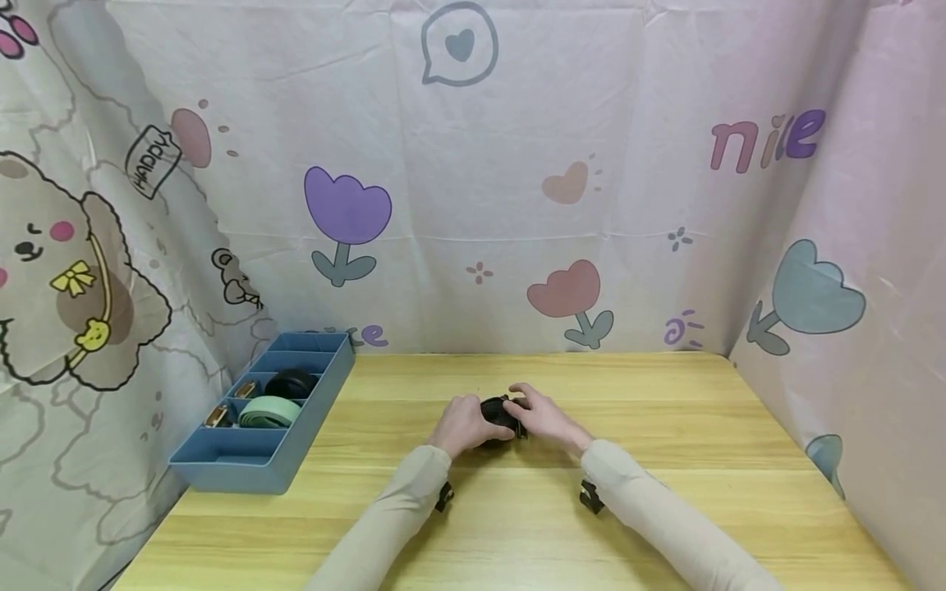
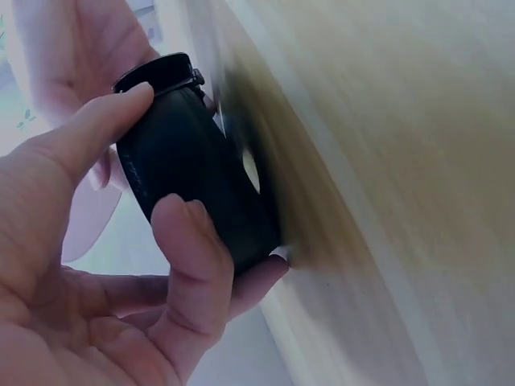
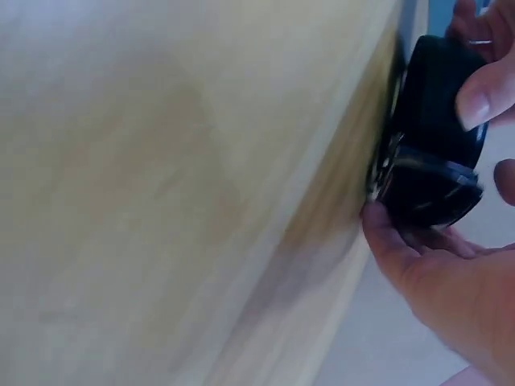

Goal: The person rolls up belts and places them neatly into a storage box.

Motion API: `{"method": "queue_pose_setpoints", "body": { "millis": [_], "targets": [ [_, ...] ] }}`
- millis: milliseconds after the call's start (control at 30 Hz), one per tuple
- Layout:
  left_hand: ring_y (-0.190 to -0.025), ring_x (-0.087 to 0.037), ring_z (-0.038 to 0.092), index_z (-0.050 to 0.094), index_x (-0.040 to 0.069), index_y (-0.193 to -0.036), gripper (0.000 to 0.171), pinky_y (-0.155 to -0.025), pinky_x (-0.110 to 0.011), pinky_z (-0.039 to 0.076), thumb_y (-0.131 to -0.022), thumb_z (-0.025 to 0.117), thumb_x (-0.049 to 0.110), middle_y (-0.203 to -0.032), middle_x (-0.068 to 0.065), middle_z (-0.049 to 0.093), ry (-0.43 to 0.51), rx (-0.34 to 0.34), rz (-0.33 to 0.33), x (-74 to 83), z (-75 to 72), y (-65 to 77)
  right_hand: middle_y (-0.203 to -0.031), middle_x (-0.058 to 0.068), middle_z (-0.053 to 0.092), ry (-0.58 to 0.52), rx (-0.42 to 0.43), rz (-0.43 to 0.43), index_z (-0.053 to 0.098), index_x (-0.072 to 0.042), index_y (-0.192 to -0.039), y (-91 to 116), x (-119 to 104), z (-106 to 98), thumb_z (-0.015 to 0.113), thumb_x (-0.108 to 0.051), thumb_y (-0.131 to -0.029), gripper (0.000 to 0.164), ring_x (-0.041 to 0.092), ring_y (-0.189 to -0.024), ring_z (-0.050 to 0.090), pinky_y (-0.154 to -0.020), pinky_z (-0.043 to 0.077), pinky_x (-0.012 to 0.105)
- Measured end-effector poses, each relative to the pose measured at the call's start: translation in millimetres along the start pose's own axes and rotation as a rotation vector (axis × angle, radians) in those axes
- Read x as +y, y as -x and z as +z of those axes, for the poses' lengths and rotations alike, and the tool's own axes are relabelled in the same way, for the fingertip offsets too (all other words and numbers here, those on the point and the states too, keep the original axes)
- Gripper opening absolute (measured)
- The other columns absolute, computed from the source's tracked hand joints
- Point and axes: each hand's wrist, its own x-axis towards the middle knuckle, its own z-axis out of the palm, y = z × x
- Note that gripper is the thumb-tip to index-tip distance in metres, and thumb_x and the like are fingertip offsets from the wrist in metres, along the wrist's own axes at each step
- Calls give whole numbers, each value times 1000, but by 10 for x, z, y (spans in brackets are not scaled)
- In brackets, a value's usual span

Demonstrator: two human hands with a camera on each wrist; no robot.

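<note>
A black belt [image 1: 497,413], rolled into a coil, stands on its edge at the tabletop between both hands. My left hand [image 1: 466,424] grips the coil, its thumb and fingers curled round the leather [image 2: 189,161] in the left wrist view. At the coil's far end sits the dark buckle [image 3: 430,189], plain in the right wrist view. My right hand [image 1: 547,420] holds the belt at that buckle end, fingertips low by the table. Part of the coil is hidden behind the fingers.
To the left on the wooden table [image 1: 665,410] stands a blue-grey compartment box [image 1: 303,460]. Inside it lie a rolled pale green belt [image 1: 268,413] and a rolled black belt [image 1: 291,383], with gold-coloured buckles [image 1: 218,416] beside them. A printed curtain [image 1: 458,205] hangs behind the table.
</note>
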Motion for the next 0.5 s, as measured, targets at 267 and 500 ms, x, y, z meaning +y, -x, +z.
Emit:
{"method": "queue_pose_setpoints", "body": {
  "millis": [267, 500],
  "targets": [
    [-70, -21, 56, 63, 0, -97, 67, -63, -33, 47, -68, 80, 58, -83, -11, 64, -74, -17, -19, 34, 80, -7, -142, 31, 46, -143, 14, 23, 37, 10, -143, 33, 31, 54, 45, -5, -97, 49, 42, -134, 44, -110, 35, 53],
    [-75, -21, 60, 67, 0, -101, 70, -68, -35, 50, -67, 79, 60, -90, -12, 69, -89, -18, 51, 27, 141, -21, -140, 23, 52, -14, 109, 50, 47, 1, -142, 71, 32, 72, 63, -19, -94, 54, 39, -129, 50, -109, 37, 52]
  ]
}}
